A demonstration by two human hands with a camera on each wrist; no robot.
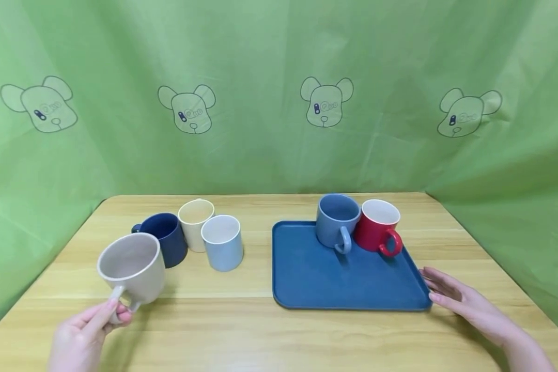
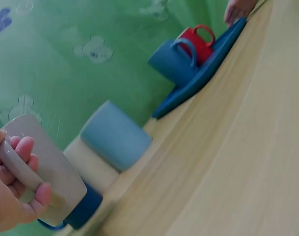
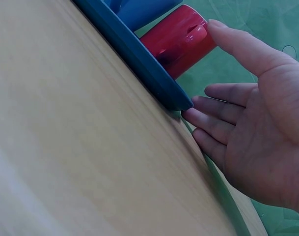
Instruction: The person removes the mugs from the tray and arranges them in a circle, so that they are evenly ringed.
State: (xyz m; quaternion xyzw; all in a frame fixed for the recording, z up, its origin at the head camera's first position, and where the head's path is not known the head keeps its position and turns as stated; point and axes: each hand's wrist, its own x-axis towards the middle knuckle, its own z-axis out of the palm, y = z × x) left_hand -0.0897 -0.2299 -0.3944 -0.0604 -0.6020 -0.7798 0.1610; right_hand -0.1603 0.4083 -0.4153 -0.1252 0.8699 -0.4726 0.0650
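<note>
My left hand (image 1: pixel 86 330) grips a pale grey mug (image 1: pixel 144 279) by its handle. The mug is tilted, lifted off the table at the front left; in the left wrist view my fingers (image 2: pixel 40 196) curl round the handle. Behind it stand a navy mug (image 1: pixel 173 249), a cream mug (image 1: pixel 192 232) and a light blue mug (image 1: pixel 225 251). My right hand (image 1: pixel 474 305) is beside the right edge of a blue tray (image 1: pixel 316 289), fingers extended; the right wrist view shows the fingertips at the tray's corner. A grey-blue mug (image 1: pixel 330 230) and a red mug (image 1: pixel 371 235) stand upright on the tray.
A light wooden table (image 1: pixel 223 336) carries everything. Green cloth (image 1: pixel 260 144) printed with cartoon animal heads hangs behind it and along both sides. Bare wood shows between the light blue mug and the tray.
</note>
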